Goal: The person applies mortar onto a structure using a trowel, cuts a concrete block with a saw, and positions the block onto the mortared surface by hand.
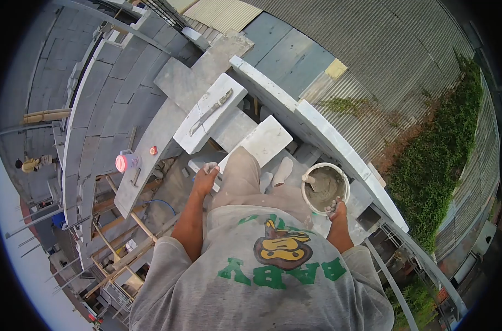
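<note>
Outdoor building site, high up
Unfinished block walls (112,83); bamboo scaffolding (114,246); mortar bucket (324,188); corrugated roofs (372,49) alongside.

The right hand (337,209) is gripping the rim of a bucket (347,194) holding wet mortar (326,190), while the left hand (207,171) is hovering near a white block (262,142).

Mortar (331,182) in bucket (304,196); jug (128,161) left.

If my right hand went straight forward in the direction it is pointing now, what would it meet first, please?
The bucket: your right hand is already at its near rim. Whether it would push the wall or pass over is unclear from this view.
</note>
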